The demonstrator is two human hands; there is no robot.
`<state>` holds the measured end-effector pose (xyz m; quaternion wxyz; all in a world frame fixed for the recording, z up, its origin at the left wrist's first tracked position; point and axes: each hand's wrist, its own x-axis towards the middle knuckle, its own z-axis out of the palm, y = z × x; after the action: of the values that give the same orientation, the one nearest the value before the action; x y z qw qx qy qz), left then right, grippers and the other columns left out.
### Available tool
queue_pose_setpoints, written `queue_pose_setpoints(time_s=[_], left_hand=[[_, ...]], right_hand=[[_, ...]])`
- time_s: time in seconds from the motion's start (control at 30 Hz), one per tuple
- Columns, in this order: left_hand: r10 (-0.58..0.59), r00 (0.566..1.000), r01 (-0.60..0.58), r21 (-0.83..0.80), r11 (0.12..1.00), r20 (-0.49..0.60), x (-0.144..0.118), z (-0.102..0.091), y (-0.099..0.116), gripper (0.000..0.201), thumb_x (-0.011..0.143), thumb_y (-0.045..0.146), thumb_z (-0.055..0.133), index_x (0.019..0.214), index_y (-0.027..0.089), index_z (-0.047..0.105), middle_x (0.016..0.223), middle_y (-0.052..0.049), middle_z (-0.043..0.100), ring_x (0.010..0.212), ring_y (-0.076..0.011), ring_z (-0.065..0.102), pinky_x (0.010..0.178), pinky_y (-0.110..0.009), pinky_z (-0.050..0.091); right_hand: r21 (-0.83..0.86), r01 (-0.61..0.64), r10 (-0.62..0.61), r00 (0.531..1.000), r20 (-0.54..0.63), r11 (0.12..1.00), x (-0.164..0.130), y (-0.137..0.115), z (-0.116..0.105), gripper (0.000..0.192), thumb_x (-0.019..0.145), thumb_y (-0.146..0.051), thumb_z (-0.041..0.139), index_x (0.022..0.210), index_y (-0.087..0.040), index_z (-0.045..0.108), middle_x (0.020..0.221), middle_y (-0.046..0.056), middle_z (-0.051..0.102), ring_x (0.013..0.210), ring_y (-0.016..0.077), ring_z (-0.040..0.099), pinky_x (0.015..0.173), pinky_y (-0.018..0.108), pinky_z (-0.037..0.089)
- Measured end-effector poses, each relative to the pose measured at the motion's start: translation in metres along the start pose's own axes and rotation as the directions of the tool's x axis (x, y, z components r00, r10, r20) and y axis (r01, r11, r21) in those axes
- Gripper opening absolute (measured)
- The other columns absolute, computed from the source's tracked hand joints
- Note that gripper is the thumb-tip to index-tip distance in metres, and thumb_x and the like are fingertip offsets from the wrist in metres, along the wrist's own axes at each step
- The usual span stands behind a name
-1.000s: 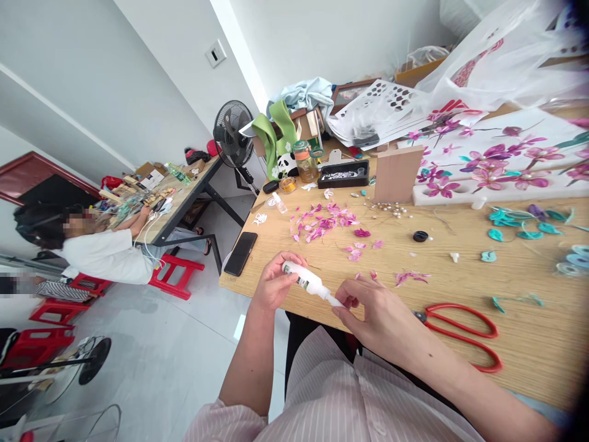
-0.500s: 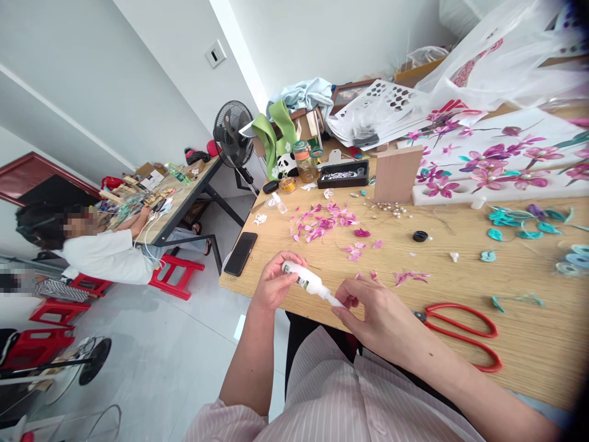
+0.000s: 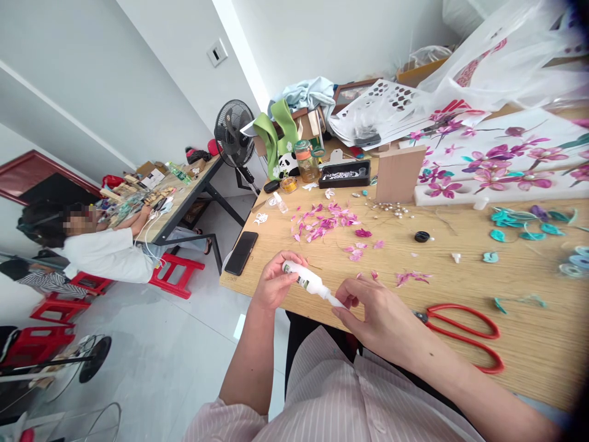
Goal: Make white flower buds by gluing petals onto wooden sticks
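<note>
Far left of the fingers, well apart: another person (image 3: 99, 255) in a white top sits at a second table (image 3: 184, 193), red stools (image 3: 177, 273) by them. Closer in, a black phone (image 3: 240, 253) lies flat on the wooden table (image 3: 529, 331), just left of and beyond the left hand (image 3: 275, 285). Left hand's fingers wrapped round the fat end of a white glue bottle (image 3: 307, 281), held tilted over the table's near edge w/ nozzle pointing down-right. Right hand (image 3: 375, 313) pinches the nozzle tip btwn thumb & fingertips; can't tell if sth small sits in that pinch. Beyond both hands: loose pink petals (image 3: 324, 222), a few near the right knuckles. Just right of the right hand, red scissors (image 3: 460, 334) lie flat, blades hidden behind it. Farther right: teal petals (image 3: 518, 218).
</note>
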<state>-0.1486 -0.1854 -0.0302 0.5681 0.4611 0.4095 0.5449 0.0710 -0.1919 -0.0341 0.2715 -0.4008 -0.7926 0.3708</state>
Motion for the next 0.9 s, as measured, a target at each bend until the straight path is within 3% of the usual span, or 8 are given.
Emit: queue_pose_setpoints(time_s=[0.9], left_hand=[[0.013,1.000,-0.013,-0.025,1.000,0.018,-0.0007,-0.0014,-0.0005,0.022,0.070,0.025,0.076,0.088,0.018,0.064,0.090,-0.006,0.061,0.084,-0.0183,0.054,0.073,-0.029,0.040]], right_hand=[[0.035,-0.027,0.026,0.999,0.032,0.999,0.0019,-0.0003,0.0003,0.009,0.084,-0.024,0.051,0.076,-0.022,0.053,0.077,0.003,0.059,0.076,0.0191,0.054,0.074,0.036,0.039]])
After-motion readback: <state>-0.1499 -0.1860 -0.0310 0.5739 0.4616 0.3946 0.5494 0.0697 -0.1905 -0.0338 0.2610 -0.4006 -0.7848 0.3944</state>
